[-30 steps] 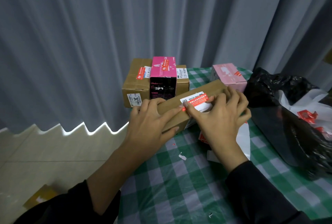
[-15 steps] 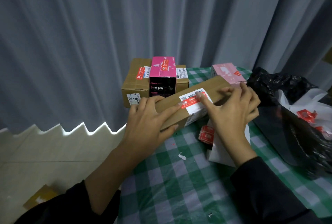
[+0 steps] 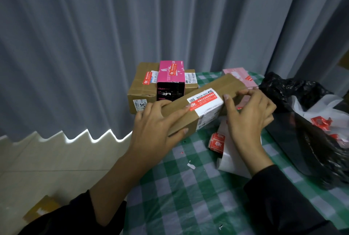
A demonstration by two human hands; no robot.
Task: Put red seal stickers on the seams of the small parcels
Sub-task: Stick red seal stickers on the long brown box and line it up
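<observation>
One grey curtain [image 3: 94,36] fills the back. Below it we see one table [image 3: 188,197] in a green checked cloth, with one black plastic bag [image 3: 306,140] slumped at its right. We count five parcels. The long brown parcel [image 3: 217,85] slants across the middle, held in both hands. Behind it stand one large brown carton [image 3: 141,87], one smaller brown carton [image 3: 190,82], one pink-and-black box [image 3: 171,82] and one pale pink box [image 3: 239,76].

The left hand [image 3: 156,127] wraps the parcel's near end, its forefinger reaching the tip of the red seal sticker [image 3: 204,100] on the white label [image 3: 209,109]. The right hand [image 3: 247,114] grips the parcel just past that label, thumb on the top edge.

Three more red seals show, on the large carton and both pink boxes. One sticker roll [image 3: 216,140] lies below the parcel.
</observation>
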